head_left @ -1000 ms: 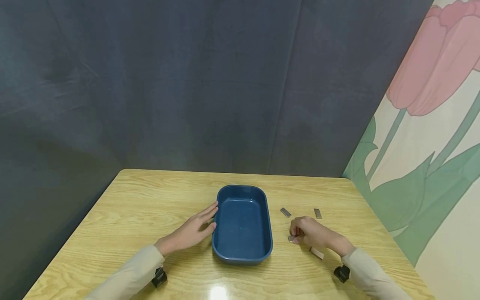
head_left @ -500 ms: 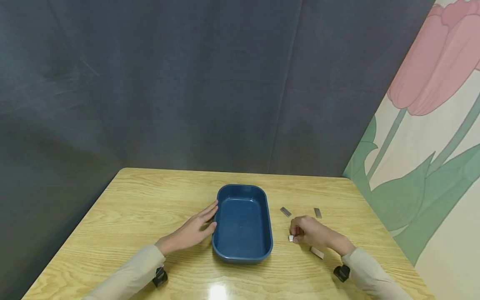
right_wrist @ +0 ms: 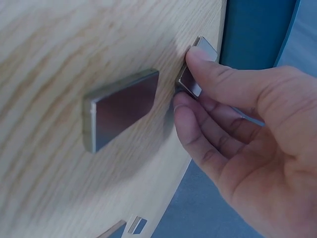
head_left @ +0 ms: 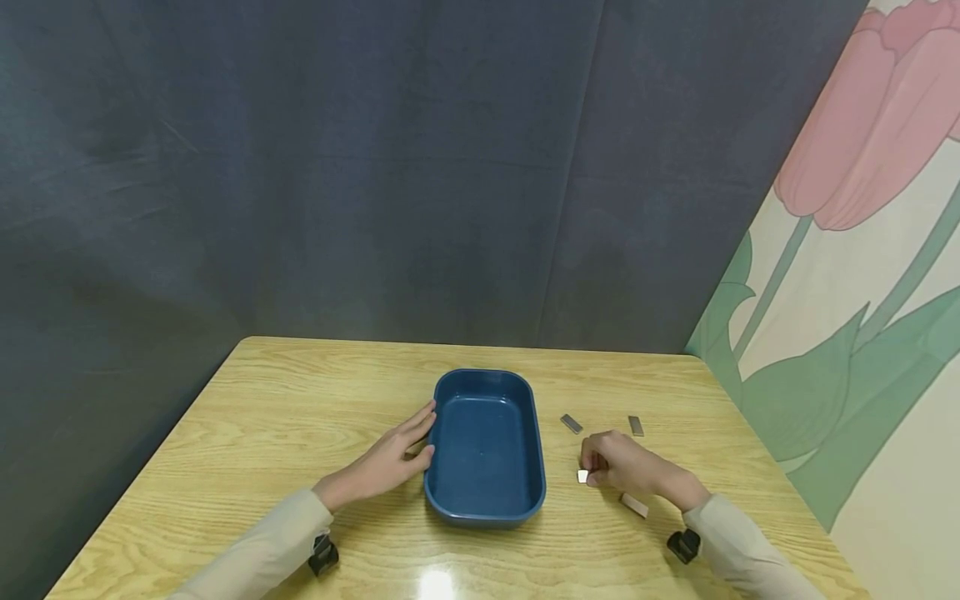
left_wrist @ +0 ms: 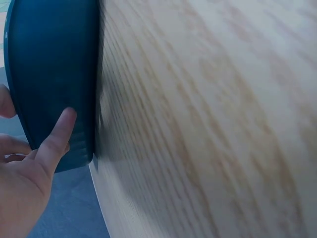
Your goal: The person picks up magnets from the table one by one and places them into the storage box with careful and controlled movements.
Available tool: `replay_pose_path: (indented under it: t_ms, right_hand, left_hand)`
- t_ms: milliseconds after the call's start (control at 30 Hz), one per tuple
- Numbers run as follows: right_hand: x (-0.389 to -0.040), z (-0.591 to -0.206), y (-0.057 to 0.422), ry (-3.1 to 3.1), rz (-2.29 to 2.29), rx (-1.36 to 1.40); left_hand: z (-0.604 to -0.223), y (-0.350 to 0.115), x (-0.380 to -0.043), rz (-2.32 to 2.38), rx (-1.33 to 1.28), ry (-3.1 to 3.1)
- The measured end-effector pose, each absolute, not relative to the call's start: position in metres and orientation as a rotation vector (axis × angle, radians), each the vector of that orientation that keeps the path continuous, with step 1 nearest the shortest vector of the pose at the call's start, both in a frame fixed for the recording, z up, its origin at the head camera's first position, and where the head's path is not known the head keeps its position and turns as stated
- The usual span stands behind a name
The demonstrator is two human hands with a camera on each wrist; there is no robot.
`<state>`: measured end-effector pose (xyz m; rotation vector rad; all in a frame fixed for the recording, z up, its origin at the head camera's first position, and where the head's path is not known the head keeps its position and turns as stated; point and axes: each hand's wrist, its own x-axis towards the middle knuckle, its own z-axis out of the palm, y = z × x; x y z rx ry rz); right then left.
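Observation:
A deep blue rectangular tub stands on the wooden table. My left hand rests against its left wall with fingers mostly straight; in the left wrist view a fingertip presses the outer side. To the right of the tub, my right hand pinches a small shiny metal block between thumb and curled fingers, low over the tabletop. Part of that block is hidden by the thumb. Another metal block lies flat beside this hand, toward the wrist.
Two more metal blocks lie farther back on the right, one block near the tub and one block farther right. The wooden table ends at a dark curtain behind. A wall with painted tulips borders the right side.
Both hands stay in nearly the same place. The visible end of the pinched metal block turns from grey to bright white.

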<state>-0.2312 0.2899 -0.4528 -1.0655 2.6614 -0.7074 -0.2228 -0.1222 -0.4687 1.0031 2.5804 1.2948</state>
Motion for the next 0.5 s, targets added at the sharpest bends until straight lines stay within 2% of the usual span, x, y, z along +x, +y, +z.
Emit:
replay_pose_path:
  t_ms: [500]
  right_hand:
    - [-0.2311,-0.4543,0.2927,2.643,-0.752,-1.118]
  left_hand:
    - [-0.4682,-0.1258,-0.225,1.272,1.03,2.536]
